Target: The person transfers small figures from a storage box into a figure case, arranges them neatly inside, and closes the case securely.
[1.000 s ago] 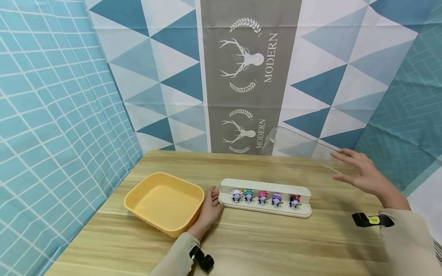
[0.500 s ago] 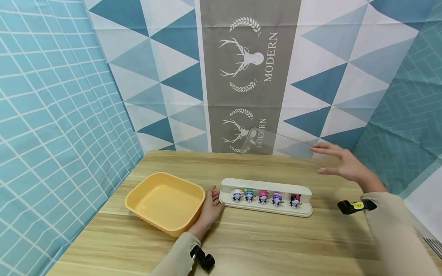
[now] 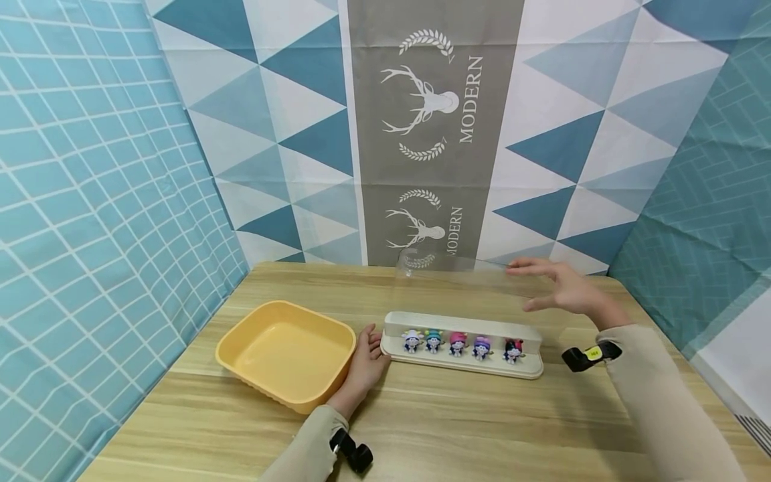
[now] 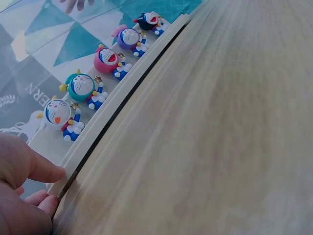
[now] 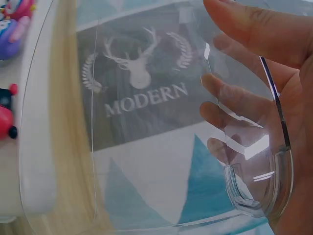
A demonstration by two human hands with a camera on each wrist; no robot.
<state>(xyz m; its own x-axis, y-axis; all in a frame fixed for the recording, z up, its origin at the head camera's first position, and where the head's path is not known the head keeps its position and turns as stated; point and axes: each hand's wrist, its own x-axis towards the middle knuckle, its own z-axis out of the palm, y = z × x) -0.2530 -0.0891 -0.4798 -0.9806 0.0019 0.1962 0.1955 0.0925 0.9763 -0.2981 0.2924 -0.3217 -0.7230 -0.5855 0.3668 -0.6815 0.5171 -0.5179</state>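
A long cream display base (image 3: 470, 323) lies on the table and bears a row of several small cartoon figurines with white (image 4: 57, 113), teal (image 4: 80, 86), pink (image 4: 106, 59), purple (image 4: 128, 38) and black (image 4: 146, 21) hoods. My left hand (image 3: 365, 365) pinches the base's left end, thumb (image 4: 45, 170) on top and fingertips at its lower edge. Above and behind the base, my right hand (image 3: 563, 288) holds a clear plastic cover (image 3: 448, 274) by its right end, thumb (image 5: 259, 29) apart from the fingers. Most of the cover's outline is faint in the head view.
Left of my left hand stands a yellow plastic basin (image 3: 286, 358), close to my forearm. The wooden table (image 3: 458, 428) meets a patterned cloth backdrop (image 3: 313, 221) at its far edge. Blue tiled cloth (image 3: 108, 201) hangs along the left side.
My right hand has carried the clear cover leftward and lower, from the right side to just over the base. The left hand, base and figurines have stayed in place.
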